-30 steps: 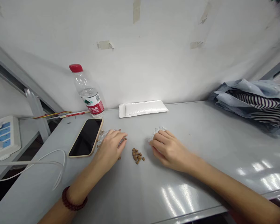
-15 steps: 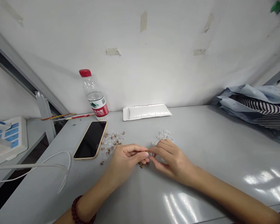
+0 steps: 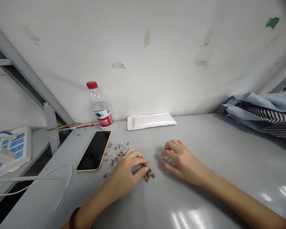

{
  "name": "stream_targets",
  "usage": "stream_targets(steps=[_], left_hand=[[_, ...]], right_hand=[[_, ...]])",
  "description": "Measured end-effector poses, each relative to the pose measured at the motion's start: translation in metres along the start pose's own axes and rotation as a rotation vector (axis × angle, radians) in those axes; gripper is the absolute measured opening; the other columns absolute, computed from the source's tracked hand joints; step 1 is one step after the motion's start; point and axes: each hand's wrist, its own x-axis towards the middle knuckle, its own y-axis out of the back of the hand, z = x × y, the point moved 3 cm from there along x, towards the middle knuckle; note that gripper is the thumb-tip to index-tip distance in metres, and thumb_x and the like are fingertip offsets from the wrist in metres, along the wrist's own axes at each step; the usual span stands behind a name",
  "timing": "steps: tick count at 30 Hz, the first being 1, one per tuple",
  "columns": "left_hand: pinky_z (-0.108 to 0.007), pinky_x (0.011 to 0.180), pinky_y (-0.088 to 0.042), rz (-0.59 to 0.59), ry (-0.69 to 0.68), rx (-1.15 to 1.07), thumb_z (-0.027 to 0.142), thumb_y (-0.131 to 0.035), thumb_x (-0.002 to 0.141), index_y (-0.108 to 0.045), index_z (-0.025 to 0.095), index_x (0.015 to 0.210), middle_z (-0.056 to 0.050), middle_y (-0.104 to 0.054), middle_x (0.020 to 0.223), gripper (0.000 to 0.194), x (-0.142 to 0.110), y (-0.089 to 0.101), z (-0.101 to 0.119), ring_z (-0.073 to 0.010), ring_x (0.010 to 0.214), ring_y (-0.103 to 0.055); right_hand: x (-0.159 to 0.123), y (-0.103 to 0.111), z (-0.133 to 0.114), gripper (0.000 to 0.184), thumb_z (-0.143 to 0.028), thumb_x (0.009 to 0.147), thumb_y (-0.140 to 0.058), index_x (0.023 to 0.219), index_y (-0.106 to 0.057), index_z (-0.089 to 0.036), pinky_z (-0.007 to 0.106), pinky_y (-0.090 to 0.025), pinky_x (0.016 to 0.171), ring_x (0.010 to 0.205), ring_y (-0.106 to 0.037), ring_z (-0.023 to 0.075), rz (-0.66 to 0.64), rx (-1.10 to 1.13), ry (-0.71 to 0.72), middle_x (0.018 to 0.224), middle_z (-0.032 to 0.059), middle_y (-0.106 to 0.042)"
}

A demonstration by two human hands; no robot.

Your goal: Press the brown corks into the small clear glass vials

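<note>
My left hand [image 3: 131, 168] rests just left of a small pile of brown cube-like pieces [image 3: 148, 175]. Its thumb and forefinger are apart at the pile's edge, with brown bits showing between them. My right hand [image 3: 178, 160] hovers over a heap of clear crumpled wrappers [image 3: 169, 159], its curved fingers apart around them and partly covering the heap. Left of my left hand lie several brown pieces in twisted clear wrappers [image 3: 114, 156], some hidden behind the hand.
A phone [image 3: 94, 151] lies beside the wrapped pieces. Against the wall stand a water bottle [image 3: 102, 111] with a red cap and a flat white packet [image 3: 152, 121]. A grey-blue bag [image 3: 257, 111] sits far right. White cables [image 3: 64, 184] and a power strip [image 3: 19, 146] are at left.
My hands were together, pinching a small wrapped piece; now they have parted. The left has come to the brown pile and the right to the clear wrappers. The view has tilted slightly up.
</note>
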Motion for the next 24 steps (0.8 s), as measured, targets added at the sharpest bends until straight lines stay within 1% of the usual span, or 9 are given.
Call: stream_targets(steps=[2, 3, 6, 9, 11, 14, 16, 18, 24], left_hand=[[-0.031, 0.082, -0.045, -0.013, 0.072, 0.022, 0.026, -0.052, 0.086, -0.072, 0.022, 0.093, -0.003, -0.069, 0.096, 0.021, 0.001, 0.011, 0.000, -0.0199, 0.093, -0.058], [-0.030, 0.075, -0.045, -0.029, 0.132, 0.045, 0.029, -0.049, 0.087, -0.071, 0.023, 0.093, -0.002, -0.069, 0.094, 0.023, 0.002, 0.018, -0.002, -0.0194, 0.087, -0.059], [-0.028, 0.064, -0.043, -0.139, 0.281, 0.128, 0.033, -0.050, 0.085, -0.070, 0.022, 0.087, 0.000, -0.067, 0.078, 0.023, -0.002, 0.039, -0.007, -0.0176, 0.071, -0.057], [-0.025, 0.059, -0.041, -0.252, 0.376, 0.149, 0.034, -0.054, 0.079, -0.067, 0.021, 0.085, 0.001, -0.063, 0.070, 0.019, -0.009, 0.050, -0.016, -0.0168, 0.066, -0.057], [-0.024, 0.056, -0.040, -0.309, 0.409, 0.167, 0.034, -0.058, 0.075, -0.067, 0.021, 0.086, 0.002, -0.062, 0.067, 0.019, -0.012, 0.049, -0.021, -0.0163, 0.063, -0.057], [-0.024, 0.053, -0.036, -0.353, 0.378, 0.239, 0.029, -0.058, 0.071, -0.067, 0.020, 0.078, 0.003, -0.060, 0.059, 0.014, -0.014, 0.039, -0.021, -0.0150, 0.056, -0.054], [-0.023, 0.051, -0.034, -0.325, 0.328, 0.283, 0.025, -0.054, 0.072, -0.066, 0.020, 0.071, 0.003, -0.057, 0.054, 0.013, -0.013, 0.032, -0.017, -0.0141, 0.052, -0.050], [-0.023, 0.049, -0.033, -0.281, 0.286, 0.270, 0.023, -0.050, 0.074, -0.063, 0.020, 0.066, 0.003, -0.056, 0.052, 0.016, -0.012, 0.028, -0.012, -0.0136, 0.050, -0.048], [-0.022, 0.052, -0.040, -0.158, 0.247, 0.012, 0.024, -0.051, 0.077, -0.063, 0.020, 0.073, 0.003, -0.061, 0.060, 0.013, -0.009, 0.018, -0.001, -0.0134, 0.055, -0.054]], right_hand=[[-0.001, -0.001, 0.002, 0.014, -0.009, 0.082, -0.052, 0.085, -0.066, -0.013, 0.035, -0.042, 0.072, 0.078, -0.051, 0.0199, -0.052, -0.014, -0.022, 0.085, 0.0095, -0.058], [-0.001, -0.001, 0.002, 0.015, -0.008, 0.082, -0.052, 0.085, -0.066, -0.013, 0.036, -0.042, 0.072, 0.079, -0.051, 0.0204, -0.076, -0.021, -0.034, 0.086, 0.0099, -0.058], [-0.001, -0.002, 0.004, 0.017, -0.007, 0.082, -0.051, 0.087, -0.066, -0.013, 0.038, -0.043, 0.074, 0.080, -0.051, 0.0212, -0.119, -0.029, -0.066, 0.087, 0.0101, -0.057], [-0.001, -0.001, 0.002, 0.018, -0.007, 0.083, -0.050, 0.090, -0.066, -0.013, 0.039, -0.043, 0.075, 0.082, -0.051, 0.0216, -0.121, -0.015, -0.065, 0.089, 0.0103, -0.057], [-0.002, 0.000, 0.000, 0.019, -0.008, 0.083, -0.050, 0.092, -0.066, -0.014, 0.039, -0.043, 0.075, 0.082, -0.051, 0.0216, -0.110, 0.001, -0.050, 0.090, 0.0103, -0.057], [-0.002, 0.002, -0.004, 0.018, -0.010, 0.086, -0.049, 0.093, -0.065, -0.015, 0.038, -0.042, 0.075, 0.083, -0.051, 0.0211, -0.080, 0.026, -0.036, 0.090, 0.0096, -0.057], [-0.003, 0.003, -0.008, 0.018, -0.012, 0.088, -0.048, 0.094, -0.064, -0.015, 0.037, -0.042, 0.075, 0.083, -0.051, 0.0211, -0.053, 0.041, -0.021, 0.090, 0.0093, -0.058], [-0.002, 0.005, -0.011, 0.017, -0.013, 0.090, -0.047, 0.095, -0.064, -0.015, 0.037, -0.042, 0.075, 0.083, -0.051, 0.0210, -0.021, 0.055, 0.005, 0.090, 0.0094, -0.059], [-0.001, 0.007, -0.015, 0.019, -0.012, 0.092, -0.044, 0.093, -0.062, -0.016, 0.036, -0.042, 0.073, 0.079, -0.053, 0.0195, 0.030, 0.053, 0.056, 0.085, 0.0081, -0.061]])
